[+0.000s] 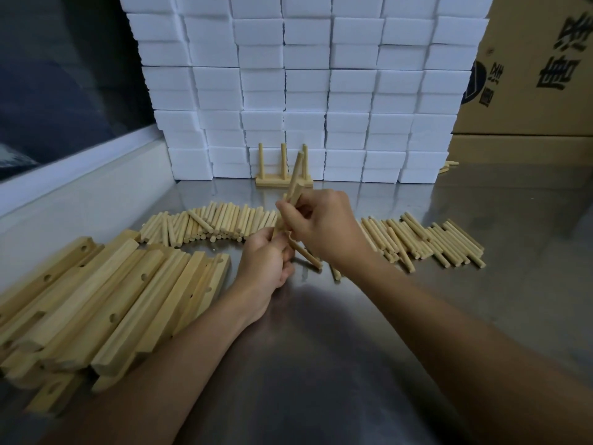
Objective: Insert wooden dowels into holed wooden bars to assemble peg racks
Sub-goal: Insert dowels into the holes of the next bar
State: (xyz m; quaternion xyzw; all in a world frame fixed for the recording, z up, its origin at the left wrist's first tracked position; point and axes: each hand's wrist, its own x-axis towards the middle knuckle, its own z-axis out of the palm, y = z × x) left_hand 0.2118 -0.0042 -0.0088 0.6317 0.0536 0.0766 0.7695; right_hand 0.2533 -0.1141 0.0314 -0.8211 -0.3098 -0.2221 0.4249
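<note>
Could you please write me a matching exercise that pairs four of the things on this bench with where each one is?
Things:
1. holed bars
2. finished rack
3. cardboard box
4. bar being fitted

Places:
A. far right, behind the table
B. held up between the left hand and right hand
C. heaped at near left
D. upright before the white blocks

Pairs: 1-C, 2-D, 3-A, 4-B

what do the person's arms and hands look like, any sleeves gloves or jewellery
Both arms are bare, with no sleeve in view. The left hand and right hand wear no gloves, and no rings, watch or bracelet show on the fingers or wrists. No markings are visible.
</note>
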